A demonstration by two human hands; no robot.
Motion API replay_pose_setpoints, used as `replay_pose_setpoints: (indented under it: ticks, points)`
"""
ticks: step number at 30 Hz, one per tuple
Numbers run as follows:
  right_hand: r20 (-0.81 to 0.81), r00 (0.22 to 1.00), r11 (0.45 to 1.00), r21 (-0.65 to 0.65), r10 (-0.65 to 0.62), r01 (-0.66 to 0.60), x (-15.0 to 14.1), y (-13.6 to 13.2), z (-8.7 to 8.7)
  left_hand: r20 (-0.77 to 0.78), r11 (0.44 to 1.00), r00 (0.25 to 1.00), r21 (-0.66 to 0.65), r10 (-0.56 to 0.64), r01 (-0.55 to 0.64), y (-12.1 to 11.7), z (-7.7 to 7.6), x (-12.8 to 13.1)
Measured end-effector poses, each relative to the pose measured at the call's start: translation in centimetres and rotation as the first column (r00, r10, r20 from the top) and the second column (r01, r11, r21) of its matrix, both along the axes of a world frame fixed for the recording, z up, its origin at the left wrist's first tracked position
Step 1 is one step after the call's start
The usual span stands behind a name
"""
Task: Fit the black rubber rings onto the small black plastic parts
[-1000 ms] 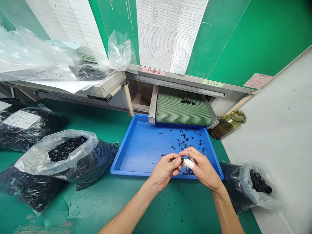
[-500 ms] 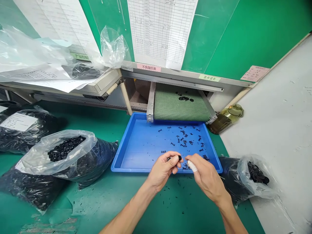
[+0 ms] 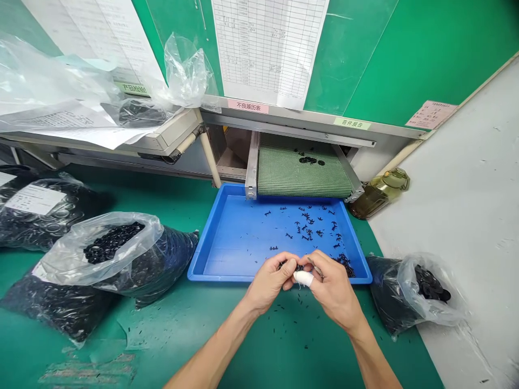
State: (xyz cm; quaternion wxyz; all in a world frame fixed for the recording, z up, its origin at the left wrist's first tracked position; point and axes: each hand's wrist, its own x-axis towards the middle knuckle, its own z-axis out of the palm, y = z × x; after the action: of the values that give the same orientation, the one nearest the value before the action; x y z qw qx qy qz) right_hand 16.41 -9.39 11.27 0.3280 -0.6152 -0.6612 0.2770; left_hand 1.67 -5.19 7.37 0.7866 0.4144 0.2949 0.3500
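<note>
Leftmost, labelled and open plastic bags (image 3: 166, 265) bulge with black pieces. Next comes the blue tray (image 3: 229, 232), small black scraps scattered over its right half. At its near edge, the left hand (image 3: 272, 278) pinches a small black part (image 3: 299, 267) between thumb and fingers. Right beside it, the right hand (image 3: 333, 286), thumb wrapped in white (image 3: 304, 277), curls its fingers at the part; whether they grip it, I cannot tell. Farther right stands another open bag (image 3: 391, 294).
</note>
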Motion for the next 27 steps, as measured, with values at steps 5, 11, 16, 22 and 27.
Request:
replay_pose_setpoints:
  ticks: [5, 11, 16, 22, 27]
  points:
    - [0.086, 0.995, 0.997, 0.061, 0.046, -0.052, -0.3, -0.4, 0.2, -0.016, 0.999, 1.000, -0.019, -0.026, 0.025, 0.0, 0.1, -0.3]
    - [0.288, 0.938, 0.978, 0.023, 0.194, -0.210, 1.1, -1.6, 0.3, -0.014, 0.996, 0.999, -0.073, -0.047, 0.046, 0.4, 0.3, -1.0]
    - [0.474, 0.866, 0.978, 0.043, 0.161, -0.205, 1.5, -2.0, -0.1, -0.047, 0.992, 0.995, -0.086, -0.091, 0.087, 0.4, 0.2, -1.2]
    - [0.673, 0.726, 0.955, 0.099, 0.144, -0.281, 0.9, -1.6, 0.3, -0.089, 0.989, 0.989, -0.098, -0.117, 0.108, 0.4, 0.4, -1.2]
    - [0.765, 0.634, 0.942, 0.123, 0.111, -0.312, 1.1, -1.3, 0.5, -0.136, 0.985, 0.977, -0.068, -0.164, 0.155, 0.7, 0.2, -1.5]
